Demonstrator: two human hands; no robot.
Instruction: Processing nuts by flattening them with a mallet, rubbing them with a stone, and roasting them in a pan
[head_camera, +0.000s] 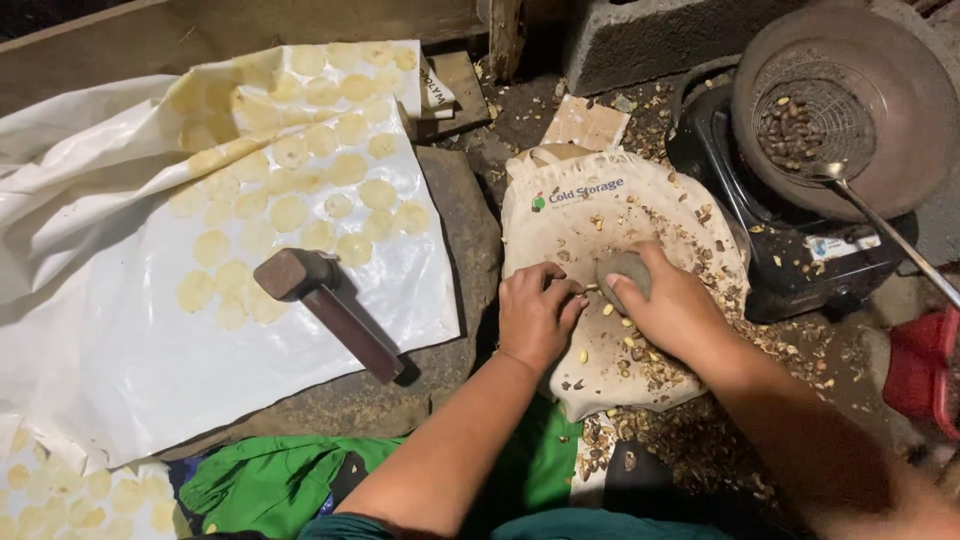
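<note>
White plastic sheet (150, 330) left of the cloth bag (600, 215), already covered with many flattened yellow discs (290, 212); wooden mallet (325, 305) lying idle there. Beyond the bag, pan (900, 150) with roasted nuts (795, 130) left to crack. On the bag, shell litter (690, 270), right hand (675, 310) clenched around a grey stone (622, 270), left hand (538, 315) pinching a small nut, hardly visible.

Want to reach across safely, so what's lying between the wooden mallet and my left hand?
In the head view, the plastic sheet's edge, then bare stone slab, lie between mallet and left hand.
</note>
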